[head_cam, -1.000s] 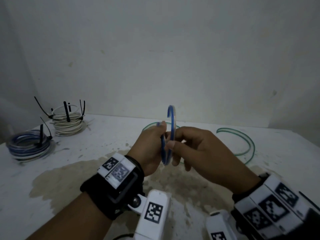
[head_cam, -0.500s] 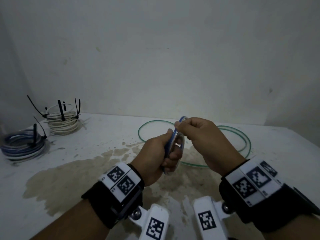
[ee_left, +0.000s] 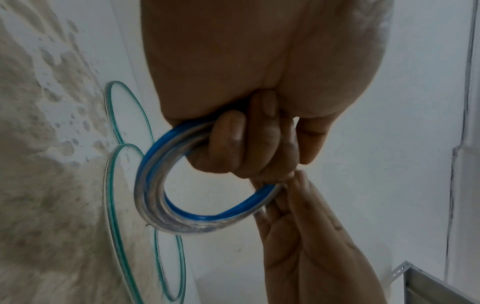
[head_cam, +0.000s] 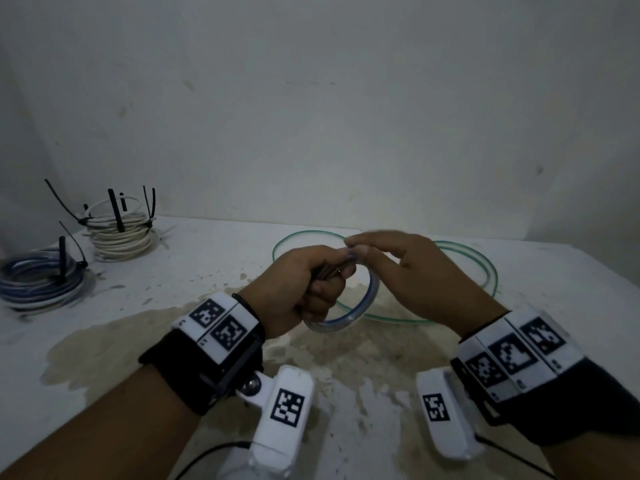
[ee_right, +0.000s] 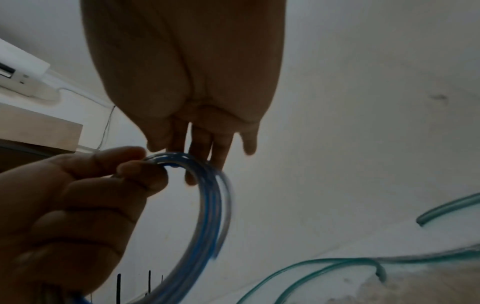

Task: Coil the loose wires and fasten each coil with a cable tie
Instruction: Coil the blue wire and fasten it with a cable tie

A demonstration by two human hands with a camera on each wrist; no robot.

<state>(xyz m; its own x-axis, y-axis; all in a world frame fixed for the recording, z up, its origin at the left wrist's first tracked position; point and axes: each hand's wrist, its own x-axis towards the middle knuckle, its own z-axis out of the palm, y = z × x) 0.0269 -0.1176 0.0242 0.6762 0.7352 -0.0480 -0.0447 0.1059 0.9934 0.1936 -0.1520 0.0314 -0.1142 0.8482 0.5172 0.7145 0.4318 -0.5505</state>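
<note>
Left hand (head_cam: 304,282) grips blue wire coil (head_cam: 360,306) above table (head_cam: 207,271); right hand (head_cam: 419,271) pinches its top.

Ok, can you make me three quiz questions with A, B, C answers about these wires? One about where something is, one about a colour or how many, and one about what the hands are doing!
1. Where does the loose green-striped clear wire lie?
A. On the white table, behind the hands
B. Hung on the wall
C. On top of the white coil

2. How many finished, tied coils sit at the table's left?
A. One
B. Two
C. Four

3. What is the left hand doing?
A. Resting flat on the table
B. Gripping the blue-striped clear wire coil
C. Pointing at the wall

Answers:
1 A, the green loops lie flat on the white table beyond both hands.
2 B, a white wire coil and a blue-and-white wire coil, both with black cable ties.
3 B, its fingers curl round the blue-striped clear wire coil, while the right hand pinches the coil's top.
</note>
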